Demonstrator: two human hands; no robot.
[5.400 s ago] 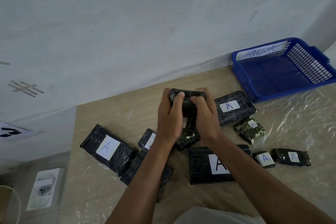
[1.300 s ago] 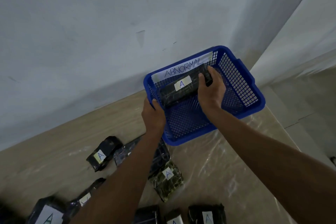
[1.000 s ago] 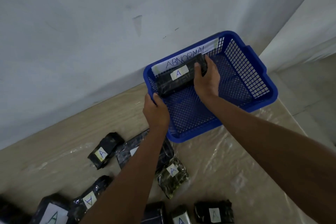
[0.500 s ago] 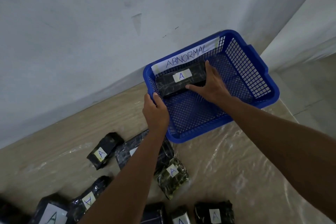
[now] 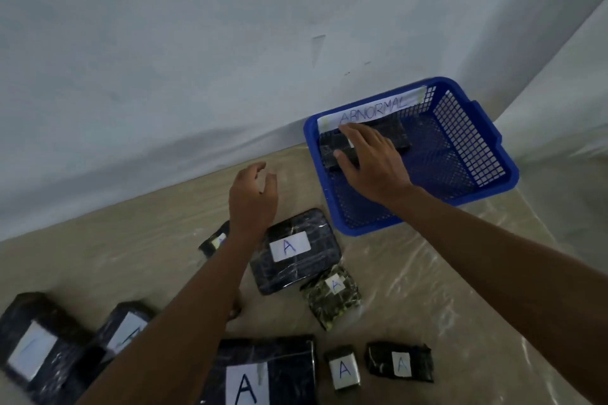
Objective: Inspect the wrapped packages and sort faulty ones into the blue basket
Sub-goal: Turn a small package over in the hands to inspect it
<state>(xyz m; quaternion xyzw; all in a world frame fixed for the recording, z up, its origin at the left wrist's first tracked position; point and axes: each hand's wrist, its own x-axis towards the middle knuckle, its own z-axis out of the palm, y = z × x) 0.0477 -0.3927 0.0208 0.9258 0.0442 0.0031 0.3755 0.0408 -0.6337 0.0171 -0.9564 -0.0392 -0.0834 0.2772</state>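
Blue basket (image 5: 473,138) — glossy plastic mesh

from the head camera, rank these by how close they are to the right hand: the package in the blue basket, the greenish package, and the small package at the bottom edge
1. Package in the blue basket: under the right hand.
2. Greenish package: on the table, below the basket.
3. Small package: bottom edge, farthest.

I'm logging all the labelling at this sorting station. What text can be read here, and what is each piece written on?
"ABNORMAL": paper strip on the blue basket's far wall.
"A": flat package left of the basket.
"A": greenish package.
"A": big front package.
"A": small package.
"A": dark package rightmost in front.
Unreadable: blurred labels at far left, label by the left wrist.
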